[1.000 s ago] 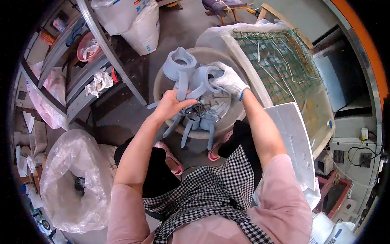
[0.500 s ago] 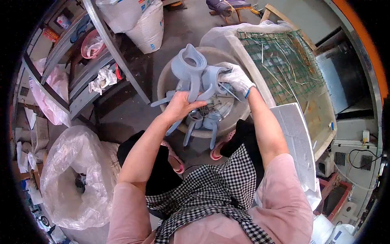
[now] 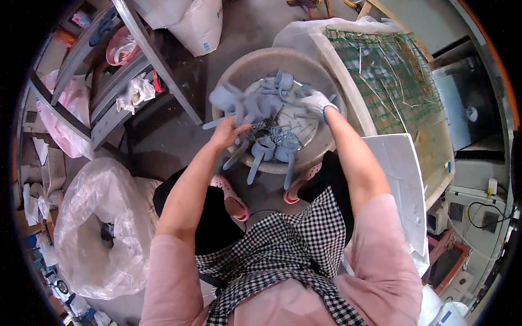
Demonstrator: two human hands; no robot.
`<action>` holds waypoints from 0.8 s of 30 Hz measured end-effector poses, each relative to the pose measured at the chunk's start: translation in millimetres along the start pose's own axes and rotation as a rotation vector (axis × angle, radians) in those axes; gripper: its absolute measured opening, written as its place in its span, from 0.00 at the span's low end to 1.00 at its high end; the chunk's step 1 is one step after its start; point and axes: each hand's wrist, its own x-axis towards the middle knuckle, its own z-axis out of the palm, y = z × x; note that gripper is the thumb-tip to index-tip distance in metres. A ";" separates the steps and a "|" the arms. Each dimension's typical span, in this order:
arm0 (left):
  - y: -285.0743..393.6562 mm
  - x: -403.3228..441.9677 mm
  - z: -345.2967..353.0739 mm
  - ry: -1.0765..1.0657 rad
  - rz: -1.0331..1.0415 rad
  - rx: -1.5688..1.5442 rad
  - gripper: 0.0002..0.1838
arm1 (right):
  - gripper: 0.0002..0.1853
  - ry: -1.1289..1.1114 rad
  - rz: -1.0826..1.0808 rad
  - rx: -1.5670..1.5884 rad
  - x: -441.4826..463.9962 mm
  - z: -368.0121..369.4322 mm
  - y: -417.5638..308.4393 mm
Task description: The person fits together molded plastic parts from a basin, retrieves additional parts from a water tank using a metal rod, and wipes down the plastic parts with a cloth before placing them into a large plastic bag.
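Observation:
Over the left part of a round beige tub [image 3: 234, 70], my bare left hand [image 3: 227, 132] is beside several blurred grey-blue plastic jugs with long handles [image 3: 225, 98]. Its fingers are partly hidden, so a grip cannot be made out. My right hand [image 3: 318, 103], in a white glove, is low over the tub's right side, fingers pointing left near a smeared grey piece. More jugs lie in the tub, one upright-looking jug [image 3: 283, 80] at the back and a handled jug [image 3: 263, 149] at the front rim. Thin metal rods [image 3: 291, 130] lie loose among them.
On the right stands a long pale trough [image 3: 348, 92] with green wire mesh [image 3: 380, 81] across it. A white foam board [image 3: 397, 179] leans by my right arm. A metal rack [image 3: 157, 60] and a clear plastic bag [image 3: 98, 228] are on the left. White sacks [image 3: 198, 30] stand behind.
The jugs that were raised between my hands are lower, smeared by motion and further left. Both hands have come down and apart slightly; the gloved hand no longer visibly grips the jug with the rod.

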 end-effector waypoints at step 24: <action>15.5 -1.9 -24.6 0.526 -0.265 0.016 0.14 | 0.28 0.108 -0.587 -0.674 72.6 26.2 7.6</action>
